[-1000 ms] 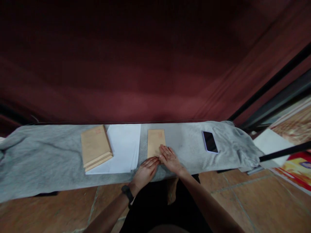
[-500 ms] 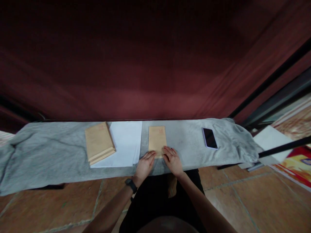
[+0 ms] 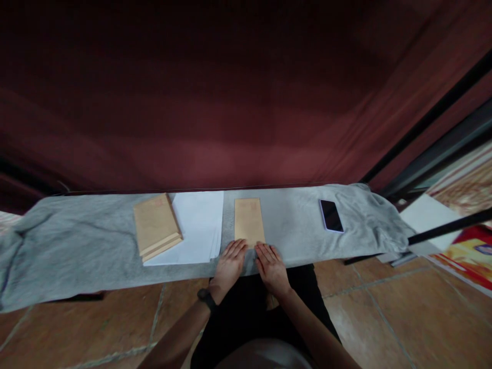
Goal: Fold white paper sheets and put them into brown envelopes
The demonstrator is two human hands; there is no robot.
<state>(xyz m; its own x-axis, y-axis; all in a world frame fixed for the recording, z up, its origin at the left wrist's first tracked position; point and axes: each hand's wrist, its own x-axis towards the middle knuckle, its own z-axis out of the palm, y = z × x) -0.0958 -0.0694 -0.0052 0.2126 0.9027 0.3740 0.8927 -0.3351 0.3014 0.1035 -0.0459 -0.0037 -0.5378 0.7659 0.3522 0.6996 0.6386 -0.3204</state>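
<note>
A single brown envelope (image 3: 249, 220) lies upright on the grey cloth in front of me. My left hand (image 3: 231, 264) rests flat on its lower left corner, fingers stretched out, with a dark watch on the wrist. On the lower right corner lie the fingertips of my right hand (image 3: 271, 264), also stretched out. Neither hand grips anything. Left of the envelope, white paper sheets (image 3: 200, 225) are partly covered by a stack of brown envelopes (image 3: 156, 225).
A phone (image 3: 331, 216) with a dark screen lies on the right part of the cloth-covered bench (image 3: 92, 256). Behind the bench rises a dark red surface (image 3: 238, 128). Black bars and a red and yellow package (image 3: 471, 256) are at the far right.
My right hand has moved slightly down, from the envelope's right side to its lower right corner. My left hand has shifted only a little along the bottom edge.
</note>
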